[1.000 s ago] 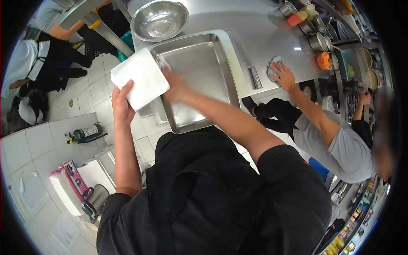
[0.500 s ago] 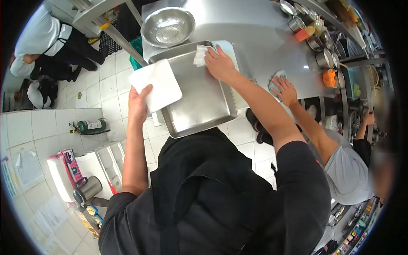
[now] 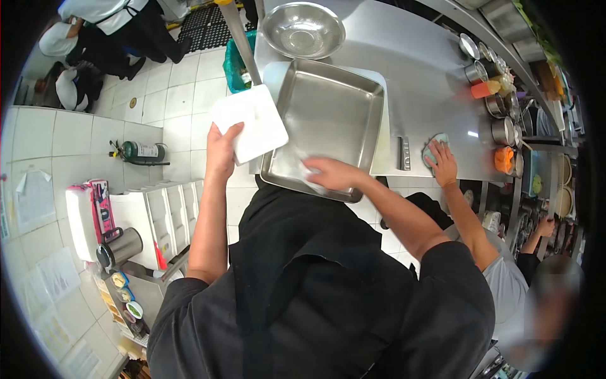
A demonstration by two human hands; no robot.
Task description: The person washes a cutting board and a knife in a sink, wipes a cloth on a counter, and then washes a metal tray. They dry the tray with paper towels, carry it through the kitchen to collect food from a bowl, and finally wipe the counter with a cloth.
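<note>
— Where was the tray point(image 3: 328, 114)?
— On the counter point(image 3: 429, 82), with the bowl point(image 3: 303, 28) just past its far end; stiff, shiny, likely slippery (best gripped by its rim).
— And the hands?
— The right hand point(image 3: 333, 174) laid its fingers flat on a wipe point(image 3: 302, 165) inside its near end; the left hand point(image 3: 221, 150) pinched a soft white pad point(image 3: 251, 129) by its left side.

Steel bowl point(image 3: 303, 28), fire extinguisher point(image 3: 142, 151), kettle point(image 3: 120, 246)

At frame centre, the right hand point(image 3: 331, 174) presses a crumpled white paper towel point(image 3: 307, 165) into a rectangular steel tray point(image 3: 334, 107); the left hand point(image 3: 222, 150) grips a folded white napkin stack point(image 3: 251, 123) just left.
</note>
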